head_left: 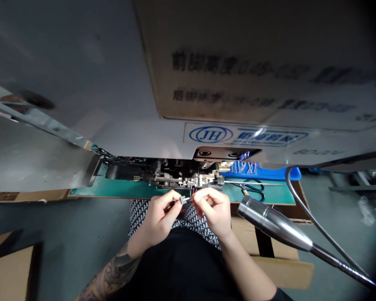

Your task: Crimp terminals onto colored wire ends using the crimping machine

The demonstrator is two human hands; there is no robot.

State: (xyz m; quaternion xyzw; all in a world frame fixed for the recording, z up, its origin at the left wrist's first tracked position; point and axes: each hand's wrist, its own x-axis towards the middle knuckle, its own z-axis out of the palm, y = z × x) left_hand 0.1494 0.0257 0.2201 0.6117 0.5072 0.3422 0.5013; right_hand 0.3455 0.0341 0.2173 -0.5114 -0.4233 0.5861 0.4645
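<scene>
My left hand (161, 215) pinches a small pale grey block, which looks like a connector housing (184, 200), between thumb and forefinger. Close beside it, my right hand (214, 209) is closed on thin coloured wires (193, 193) that show just above the fingertips. A short light piece spans the gap between the hands; whether the wires enter the block is too small to tell. Both hands are just in front of the metal works (197, 179) of a machine, near the front edge of a green bench top (119, 188).
A large grey machine housing (113, 117) overhangs the bench. Behind, on the right, a blue tray (269, 172) holds bundled wires. Black-handled scissors (255, 188) lie on the green top. A metal gooseneck lamp (275, 221) reaches in from the right, above cardboard (278, 269).
</scene>
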